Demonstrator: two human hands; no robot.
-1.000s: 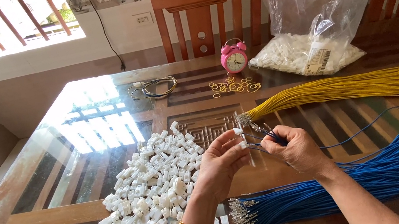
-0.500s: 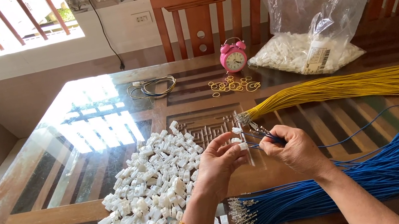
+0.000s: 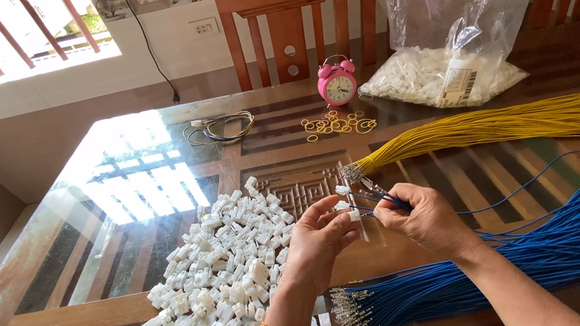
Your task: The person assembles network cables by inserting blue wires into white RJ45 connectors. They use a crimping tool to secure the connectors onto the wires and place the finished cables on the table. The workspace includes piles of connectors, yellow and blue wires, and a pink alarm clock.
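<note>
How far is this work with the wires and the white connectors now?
Done: no finished pieces can be told apart on the table. In hand: the left hand holds a white connector, and the right hand holds blue wire ends at it. Left: a large pile of white connectors, the blue wire bundle, the yellow wire bundle and a bag of white parts.

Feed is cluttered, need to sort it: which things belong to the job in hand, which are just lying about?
In use: white plug in left hand; blue wire in right hand; plug pile; blue bundle; yellow bundle.
Lying about: pink clock; rubber bands; plastic bag; coiled wire.
</note>
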